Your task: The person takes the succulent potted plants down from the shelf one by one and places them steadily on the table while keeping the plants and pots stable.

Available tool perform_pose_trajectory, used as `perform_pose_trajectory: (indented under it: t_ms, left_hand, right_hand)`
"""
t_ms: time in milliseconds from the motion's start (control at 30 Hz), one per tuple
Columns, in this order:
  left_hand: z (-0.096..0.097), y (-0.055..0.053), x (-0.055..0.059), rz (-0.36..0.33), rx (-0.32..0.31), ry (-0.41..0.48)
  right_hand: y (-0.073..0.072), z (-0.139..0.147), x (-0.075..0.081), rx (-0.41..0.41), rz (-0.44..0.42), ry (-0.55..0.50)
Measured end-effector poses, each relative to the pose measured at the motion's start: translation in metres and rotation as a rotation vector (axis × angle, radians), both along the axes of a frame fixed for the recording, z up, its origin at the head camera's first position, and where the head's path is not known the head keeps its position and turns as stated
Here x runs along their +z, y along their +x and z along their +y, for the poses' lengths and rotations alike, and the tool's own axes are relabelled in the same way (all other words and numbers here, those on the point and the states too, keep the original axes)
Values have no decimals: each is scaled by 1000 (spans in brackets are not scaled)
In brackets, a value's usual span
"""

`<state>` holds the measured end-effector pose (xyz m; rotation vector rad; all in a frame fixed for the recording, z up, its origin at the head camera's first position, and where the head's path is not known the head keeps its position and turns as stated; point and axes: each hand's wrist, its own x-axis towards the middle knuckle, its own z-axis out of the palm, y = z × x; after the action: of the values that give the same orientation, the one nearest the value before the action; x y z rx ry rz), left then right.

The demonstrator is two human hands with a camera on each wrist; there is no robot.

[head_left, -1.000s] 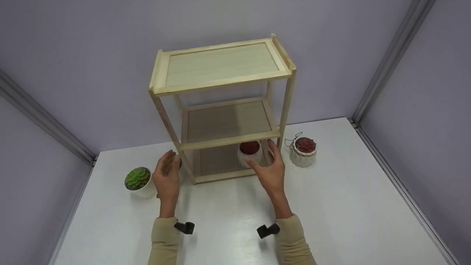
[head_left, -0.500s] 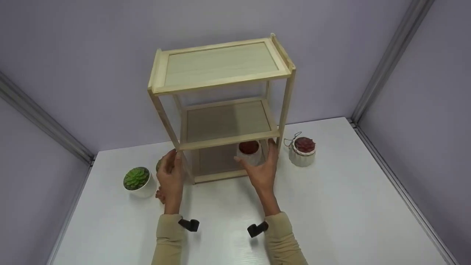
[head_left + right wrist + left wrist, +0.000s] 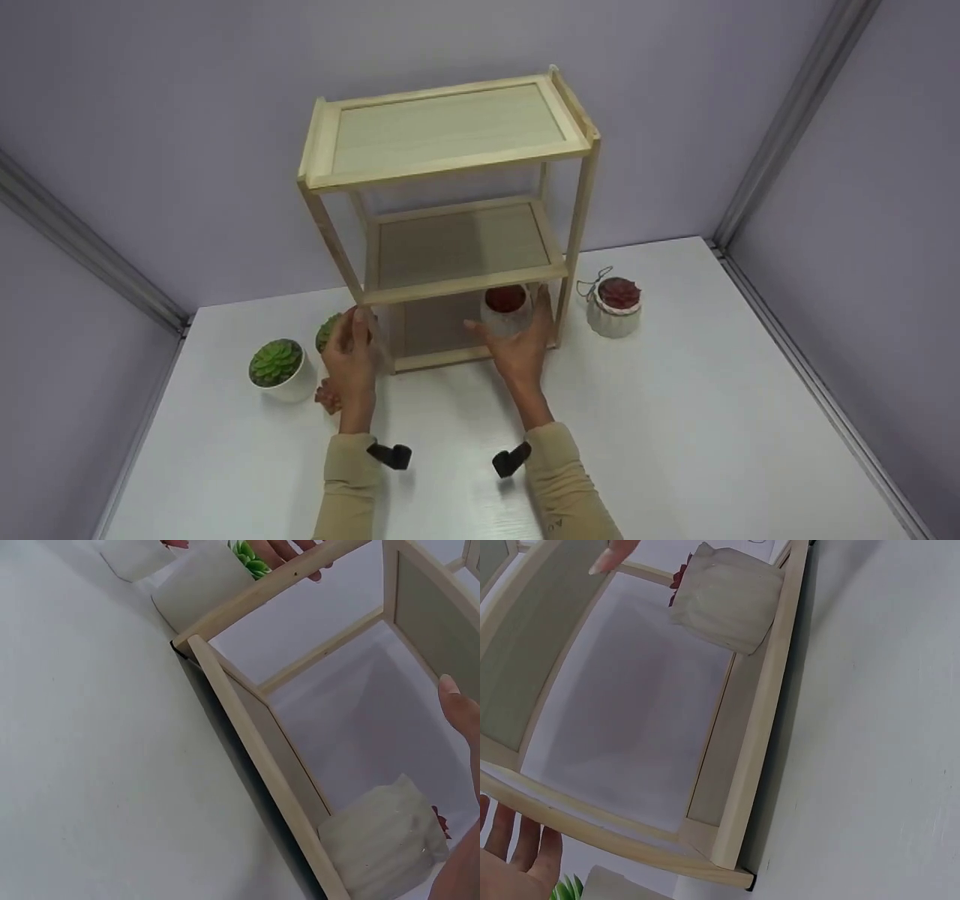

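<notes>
A pale pot with a dark red succulent (image 3: pixel 505 299) stands at the right of the bottom tier of a three-tier wooden shelf (image 3: pixel 450 135). My right hand (image 3: pixel 519 352) is right beside this pot, thumb spread to its left and raised fingers along its right. In the right wrist view, the thumb (image 3: pixel 459 709) stands apart from the pot (image 3: pixel 382 844). My left hand (image 3: pixel 352 367) holds the shelf's left front post (image 3: pixel 330 240); its fingers (image 3: pixel 544 859) pass behind the wood, and fingertips show inside the frame in the right wrist view.
Left of the shelf stand a bright green succulent in a white pot (image 3: pixel 277 367), a second green one (image 3: pixel 326 330) partly behind my left hand, and a reddish one (image 3: pixel 328 397). Another dark red succulent in a ribbed pot with string (image 3: pixel 615 307) stands right of the shelf.
My left hand has moved right, from in front of the second green succulent to the shelf post. My right hand has moved left, closer in around the potted red succulent. The pots stay put.
</notes>
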<state>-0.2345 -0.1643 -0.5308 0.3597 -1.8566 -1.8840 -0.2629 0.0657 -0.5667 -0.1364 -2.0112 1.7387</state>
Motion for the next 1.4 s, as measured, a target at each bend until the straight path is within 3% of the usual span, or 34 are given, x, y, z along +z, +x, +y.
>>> perform_pose_trajectory:
  t_ms: [433, 733, 1133, 1400]
  left_hand:
    - [5, -7, -3, 4, 46, 60]
    - [6, -7, -4, 8, 68, 46]
    - [5, -7, -1, -16, 35, 71]
    - [5, -6, -2, -4, 2, 42]
  right_hand:
    - [-8, -18, -16, -125, 22, -15]
    - [-12, -31, -23, -205, -13, 53]
    - [-20, -33, -24, -209, -78, 85]
    - [-28, -32, -24, -200, -57, 50]
